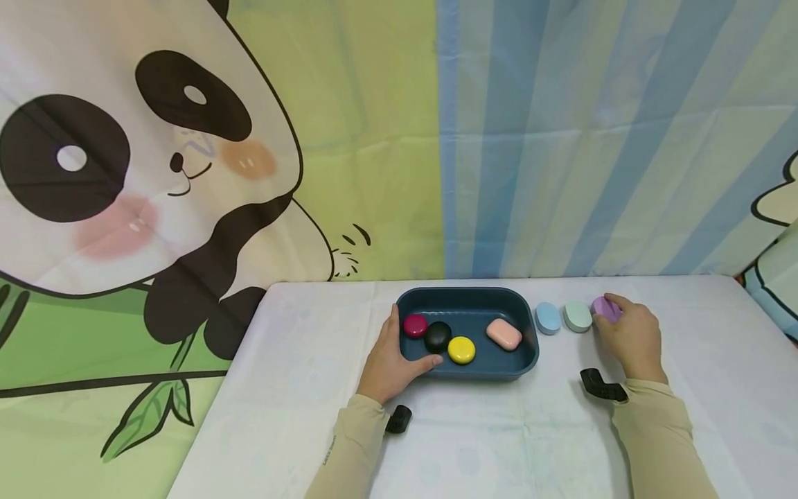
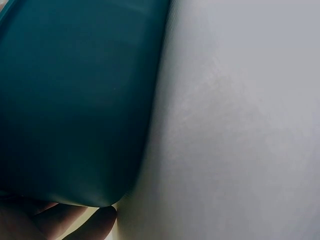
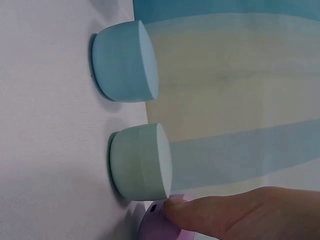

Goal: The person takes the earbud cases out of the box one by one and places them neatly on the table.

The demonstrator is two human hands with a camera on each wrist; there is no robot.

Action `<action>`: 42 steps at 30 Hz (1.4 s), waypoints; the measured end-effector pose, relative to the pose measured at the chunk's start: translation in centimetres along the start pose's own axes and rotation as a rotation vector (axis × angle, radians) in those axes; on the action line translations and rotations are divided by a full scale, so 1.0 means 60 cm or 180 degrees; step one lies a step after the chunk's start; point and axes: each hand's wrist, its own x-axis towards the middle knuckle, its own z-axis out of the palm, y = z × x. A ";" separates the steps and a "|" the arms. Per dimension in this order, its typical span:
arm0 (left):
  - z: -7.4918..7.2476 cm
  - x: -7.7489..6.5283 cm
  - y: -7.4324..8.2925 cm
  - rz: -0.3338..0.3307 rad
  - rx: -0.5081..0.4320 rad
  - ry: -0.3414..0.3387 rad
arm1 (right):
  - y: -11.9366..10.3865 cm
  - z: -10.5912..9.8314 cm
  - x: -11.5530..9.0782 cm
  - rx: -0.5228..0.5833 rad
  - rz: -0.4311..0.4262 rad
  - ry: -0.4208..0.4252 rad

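Note:
My left hand [image 1: 389,360] holds the left end of a dark blue rectangular tray [image 1: 480,371], its thumb over the front rim and its fingers along the left side. In the left wrist view, fingertips [image 2: 100,222] press against the tray's outer wall [image 2: 80,100]. Inside lie a dark red round piece [image 1: 415,326], a black one [image 1: 438,337], a yellow one [image 1: 462,351] and a pink oblong one [image 1: 503,335]. Right of the tray, my right hand [image 1: 632,339] pinches a small purple round case [image 1: 605,310], which has a small dark slot in the right wrist view.
Between the tray and the purple case stand a light blue flat-topped round case [image 1: 548,319] and a pale green one [image 1: 577,317]. A white cloth covers the table [image 1: 467,443]. A printed curtain [image 1: 374,138] hangs behind its back edge.

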 end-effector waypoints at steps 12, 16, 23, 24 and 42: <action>0.000 0.001 -0.001 -0.0004 -0.0019 0.0003 | 0.003 0.004 0.001 0.0014 0.0200 -0.0046; 0.000 0.001 0.000 0.0004 -0.0021 0.0001 | 0.001 0.004 0.002 0.0025 0.0161 0.0032; -0.002 0.001 0.002 -0.0002 -0.0026 -0.0009 | -0.015 -0.004 -0.001 0.0091 -0.0086 0.0249; -0.002 0.001 0.003 -0.0001 -0.0025 -0.0008 | -0.020 -0.006 -0.002 0.0104 -0.0141 0.0266; -0.001 0.001 0.002 -0.0018 -0.0041 -0.0013 | -0.126 -0.014 -0.035 0.0287 -0.0749 0.0065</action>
